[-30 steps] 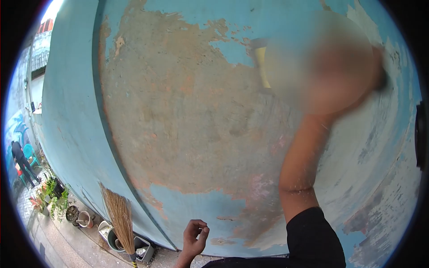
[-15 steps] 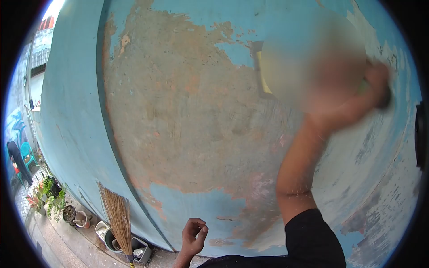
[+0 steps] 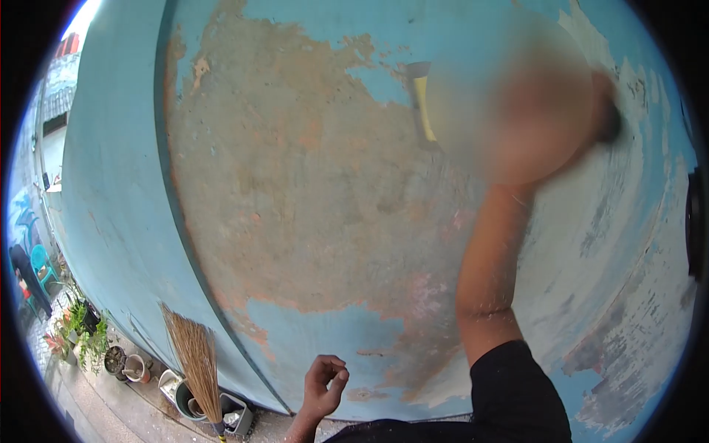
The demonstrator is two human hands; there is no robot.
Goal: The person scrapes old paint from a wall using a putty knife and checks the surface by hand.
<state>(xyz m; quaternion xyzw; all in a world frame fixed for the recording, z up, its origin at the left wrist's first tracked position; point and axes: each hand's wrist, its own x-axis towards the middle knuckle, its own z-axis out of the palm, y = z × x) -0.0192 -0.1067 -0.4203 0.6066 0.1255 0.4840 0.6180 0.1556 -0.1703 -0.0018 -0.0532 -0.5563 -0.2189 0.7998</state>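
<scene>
High on the right, my right hand [image 3: 546, 125] is pressed up toward the peeling wall [image 3: 317, 170], with a round blurred patch covering most of it. A flat tool with a yellow strip and a dark grey edge [image 3: 422, 103] sticks out left of the blur. On the right side, a dark rounded end [image 3: 610, 122] shows by my fingers. The tool's kind and the exact grip are hidden. Low in the middle, my left hand [image 3: 324, 385] hangs before the wall, fingers curled in toward the thumb, with nothing visible in it.
A stick broom [image 3: 193, 358] leans upright at lower left, beside a grey bin [image 3: 236, 417] and a green bucket [image 3: 185, 402]. Potted plants [image 3: 83, 325] line the wall's foot. A person [image 3: 29, 277] is near a teal chair [image 3: 43, 262] at far left.
My right hand and the tool have shifted slightly left and up in view. My left hand stays nearly in place, still curled. The whole view has moved a little.
</scene>
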